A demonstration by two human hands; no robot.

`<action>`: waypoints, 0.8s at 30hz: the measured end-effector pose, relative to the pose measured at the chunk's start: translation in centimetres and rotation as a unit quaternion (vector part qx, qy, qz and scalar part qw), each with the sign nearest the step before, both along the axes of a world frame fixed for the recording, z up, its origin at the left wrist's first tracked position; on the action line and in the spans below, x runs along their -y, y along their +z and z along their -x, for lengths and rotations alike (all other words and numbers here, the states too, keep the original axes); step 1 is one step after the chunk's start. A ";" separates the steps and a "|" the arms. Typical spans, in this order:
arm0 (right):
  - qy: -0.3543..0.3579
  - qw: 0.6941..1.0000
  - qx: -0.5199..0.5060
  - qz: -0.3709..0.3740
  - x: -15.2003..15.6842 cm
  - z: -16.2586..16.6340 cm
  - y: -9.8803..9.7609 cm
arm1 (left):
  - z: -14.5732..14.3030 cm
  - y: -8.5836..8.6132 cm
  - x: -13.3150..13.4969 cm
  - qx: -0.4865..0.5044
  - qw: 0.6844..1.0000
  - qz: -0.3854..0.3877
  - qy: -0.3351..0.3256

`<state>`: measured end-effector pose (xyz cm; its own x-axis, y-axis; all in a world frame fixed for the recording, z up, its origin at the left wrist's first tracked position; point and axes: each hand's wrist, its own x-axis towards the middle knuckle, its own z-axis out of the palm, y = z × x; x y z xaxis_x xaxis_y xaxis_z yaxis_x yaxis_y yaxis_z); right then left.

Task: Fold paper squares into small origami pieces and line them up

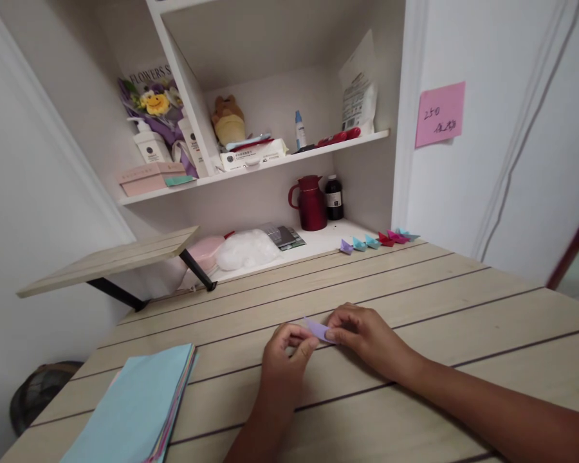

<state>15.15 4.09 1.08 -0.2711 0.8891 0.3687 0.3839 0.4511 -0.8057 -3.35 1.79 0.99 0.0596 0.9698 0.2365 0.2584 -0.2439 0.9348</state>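
Note:
Just above the slatted wooden tabletop, a small folded piece of purple paper (pixel 318 329) is between my two hands. My right hand (pixel 361 334) pinches its right end between thumb and fingers. On the other side, my left hand (pixel 289 350) has thumb and fingertips closed at the paper's lower left edge. The paper comes to a point at its upper left; its inner folds are too small to make out. A stack of coloured paper (pixel 135 399), light blue on top, lies on the table left of my hands.
Several small folded paper boats (pixel 372 242) line the table's back edge. Behind them, a red jug (pixel 312 204) and a dark bottle (pixel 334 198) stand in the shelf unit. A raised wooden shelf (pixel 110 260) is at the left. A pink note (pixel 440 114) hangs on the wall.

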 end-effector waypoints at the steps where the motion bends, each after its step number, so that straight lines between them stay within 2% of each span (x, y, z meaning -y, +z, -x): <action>1: 0.007 0.999 0.030 -0.040 0.2 0.1 0.1 | 0.0 0.1 0.1 -0.009 1.000 -0.005 -0.001; 4: 0.025 0.989 0.086 -0.120 0.6 0.2 0.3 | -0.3 0.1 0.2 -0.022 1.000 -0.007 -0.006; 11: 0.032 0.976 0.122 -0.180 0.9 0.1 0.6 | -0.6 -0.8 0.3 -0.025 0.998 -0.038 0.044; 14: 0.058 0.959 0.157 -0.229 1.3 0.2 0.8 | -0.7 -0.4 0.6 -0.129 0.988 -0.078 0.014; 16: 0.062 0.952 0.170 -0.248 1.5 0.3 0.9 | -0.7 -0.1 0.9 -0.216 0.968 -0.129 0.009; 18: 0.051 0.953 0.168 -0.245 1.5 0.3 0.9 | -0.9 0.1 1.1 -0.266 0.948 -0.175 0.019; 20: 0.039 0.960 0.151 -0.234 1.4 0.2 0.8 | -1.0 0.1 1.3 -0.269 0.942 -0.198 0.034; 22: 0.032 0.969 0.120 -0.212 1.4 0.2 0.8 | -1.0 0.1 1.3 -0.235 0.952 -0.189 0.055; 24: 0.020 0.984 0.066 -0.164 1.4 0.2 0.8 | -0.9 0.3 1.1 -0.166 0.975 -0.127 0.076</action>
